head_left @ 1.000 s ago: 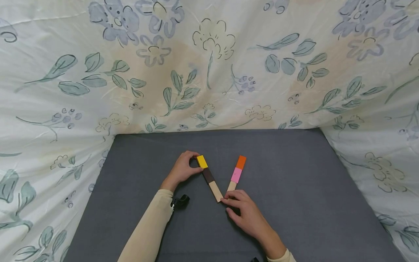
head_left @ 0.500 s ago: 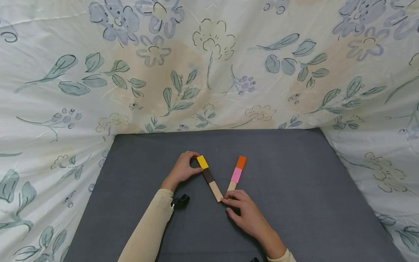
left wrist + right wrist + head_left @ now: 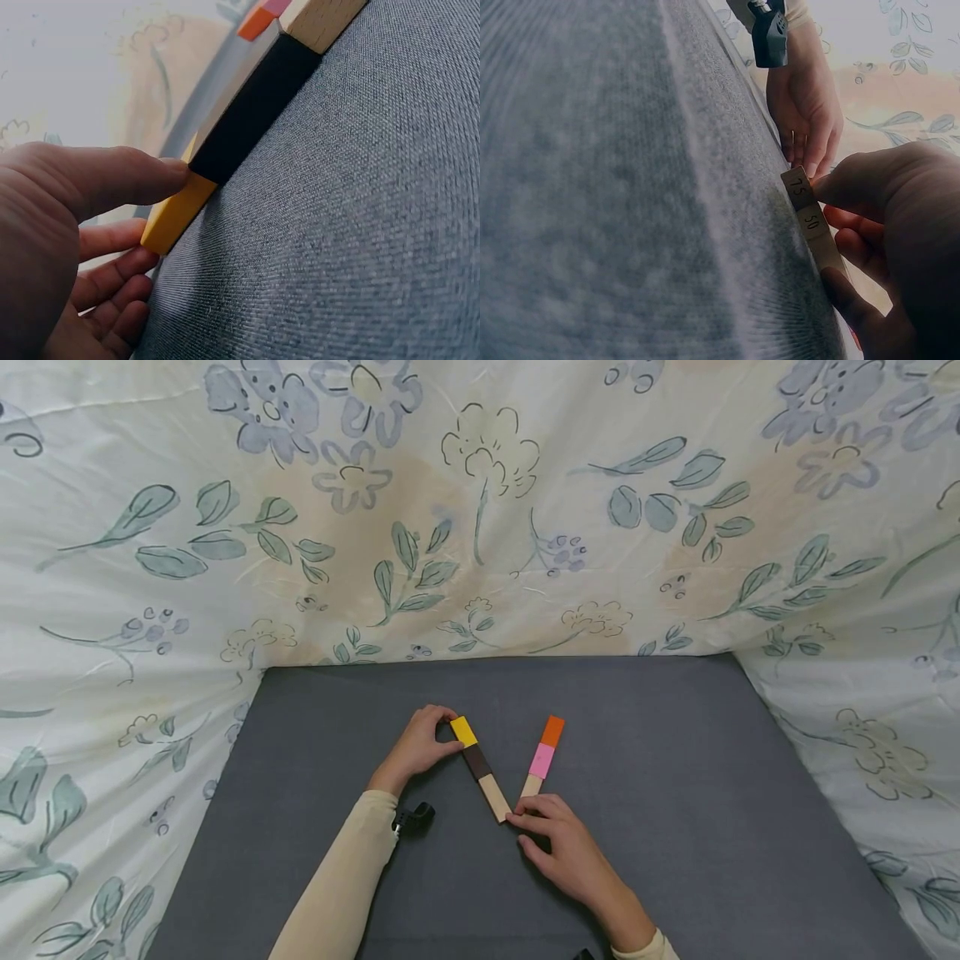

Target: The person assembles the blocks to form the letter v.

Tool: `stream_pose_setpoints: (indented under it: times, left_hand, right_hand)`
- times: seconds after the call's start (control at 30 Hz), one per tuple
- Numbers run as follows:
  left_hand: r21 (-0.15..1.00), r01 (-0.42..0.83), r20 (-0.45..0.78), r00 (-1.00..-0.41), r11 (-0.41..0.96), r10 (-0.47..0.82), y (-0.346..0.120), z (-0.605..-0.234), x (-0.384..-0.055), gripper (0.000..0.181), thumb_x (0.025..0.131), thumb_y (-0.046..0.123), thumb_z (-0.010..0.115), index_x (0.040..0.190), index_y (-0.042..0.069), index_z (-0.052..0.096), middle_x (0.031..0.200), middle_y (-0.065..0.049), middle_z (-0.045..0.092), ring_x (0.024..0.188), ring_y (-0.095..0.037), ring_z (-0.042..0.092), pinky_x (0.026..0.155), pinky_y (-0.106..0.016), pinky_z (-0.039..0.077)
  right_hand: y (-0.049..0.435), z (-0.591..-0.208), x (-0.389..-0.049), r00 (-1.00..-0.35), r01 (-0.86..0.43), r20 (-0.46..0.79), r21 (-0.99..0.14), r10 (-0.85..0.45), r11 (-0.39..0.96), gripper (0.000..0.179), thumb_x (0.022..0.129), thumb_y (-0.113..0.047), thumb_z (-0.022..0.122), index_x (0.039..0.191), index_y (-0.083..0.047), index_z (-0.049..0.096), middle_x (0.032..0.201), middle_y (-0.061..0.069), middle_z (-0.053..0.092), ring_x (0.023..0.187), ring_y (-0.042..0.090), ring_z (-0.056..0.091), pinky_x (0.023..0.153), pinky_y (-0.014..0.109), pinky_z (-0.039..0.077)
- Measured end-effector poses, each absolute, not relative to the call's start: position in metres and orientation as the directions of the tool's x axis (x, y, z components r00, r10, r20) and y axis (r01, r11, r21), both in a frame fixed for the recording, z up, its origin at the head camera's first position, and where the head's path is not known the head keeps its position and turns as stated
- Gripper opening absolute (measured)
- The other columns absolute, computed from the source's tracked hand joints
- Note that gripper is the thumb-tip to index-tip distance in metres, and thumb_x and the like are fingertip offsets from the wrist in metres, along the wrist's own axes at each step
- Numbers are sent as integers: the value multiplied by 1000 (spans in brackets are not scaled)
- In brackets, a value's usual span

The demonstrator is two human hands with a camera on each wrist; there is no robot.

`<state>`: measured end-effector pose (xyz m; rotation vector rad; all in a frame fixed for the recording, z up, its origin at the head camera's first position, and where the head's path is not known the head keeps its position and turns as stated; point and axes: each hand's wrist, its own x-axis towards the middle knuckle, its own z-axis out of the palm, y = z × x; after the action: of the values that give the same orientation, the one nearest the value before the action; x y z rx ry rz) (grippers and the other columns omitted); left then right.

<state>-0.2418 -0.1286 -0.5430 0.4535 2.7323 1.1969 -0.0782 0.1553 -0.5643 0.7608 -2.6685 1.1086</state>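
Coloured blocks lie in a V on the grey cloth. The left arm runs from a yellow block (image 3: 464, 732) through a dark brown block (image 3: 477, 762) to a plain wooden block (image 3: 493, 798). An orange block (image 3: 552, 731), a pink block (image 3: 542, 762) and another plain wooden block (image 3: 531, 786) make up the right arm. My left hand (image 3: 419, 745) pinches the yellow block, thumb by its joint with the brown one. With loosely bent fingers, my right hand (image 3: 564, 849) touches the V's lower tip, partly hiding it. Marks "75" and "50" show on wooden faces (image 3: 798, 185).
A dark grey cloth (image 3: 675, 860) covers the table. Floral fabric (image 3: 525, 527) hangs behind it and along both sides. A black wrist camera (image 3: 415, 820) sticks out from the left sleeve (image 3: 337, 885), close over the cloth.
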Motion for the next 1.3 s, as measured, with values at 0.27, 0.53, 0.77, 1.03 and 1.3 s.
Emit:
stream_pose_setpoints:
  times: [0.27, 0.53, 0.77, 1.03, 1.3]
  left_hand:
    - [730, 220, 7, -949, 647, 315, -127, -540, -241, 43, 98, 20, 85, 134, 5, 67, 136, -14, 61, 129, -36, 51, 111, -53, 44]
    - [731, 203, -1, -954, 652, 299, -125, -538, -241, 43, 97, 19, 85, 133, 5, 67, 134, -14, 61, 128, -36, 51, 110, -53, 44]
    - [732, 206, 3, -954, 649, 299, -126, -539, -241, 43, 97, 19, 86, 132, 5, 67, 130, -13, 63, 124, -35, 52, 108, -53, 45]
    - [742, 215, 11, -951, 635, 309, -127, -541, -240, 43, 96, 19, 86, 132, 4, 67, 127, -12, 64, 120, -34, 52, 105, -52, 46]
    - [732, 228, 15, -948, 642, 319, -127, -539, -241, 42, 96, 19, 86, 131, 5, 68, 125, -12, 64, 119, -34, 53, 104, -52, 46]
  right_hand:
    - [155, -563, -79, -855, -516, 336, -619, -394, 593, 38, 89, -3, 88, 123, -19, 84, 125, -10, 67, 121, 12, 56, 99, 44, 55]
    - [155, -563, -79, -854, -519, 335, -616, -399, 592, 37, 90, -3, 88, 123, -18, 84, 125, -11, 67, 121, 13, 56, 99, 44, 55]
    - [155, -563, -79, -854, -518, 331, -609, -402, 600, 38, 90, -3, 88, 124, -18, 84, 125, -11, 66, 121, 13, 56, 99, 44, 55]
    - [154, -562, -77, -859, -509, 319, -613, -401, 604, 37, 90, -3, 87, 124, -19, 84, 124, -13, 65, 120, 13, 56, 99, 44, 56]
    - [154, -562, -77, -858, -512, 325, -607, -397, 608, 37, 89, -3, 88, 123, -18, 84, 124, -13, 65, 119, 12, 57, 98, 43, 56]
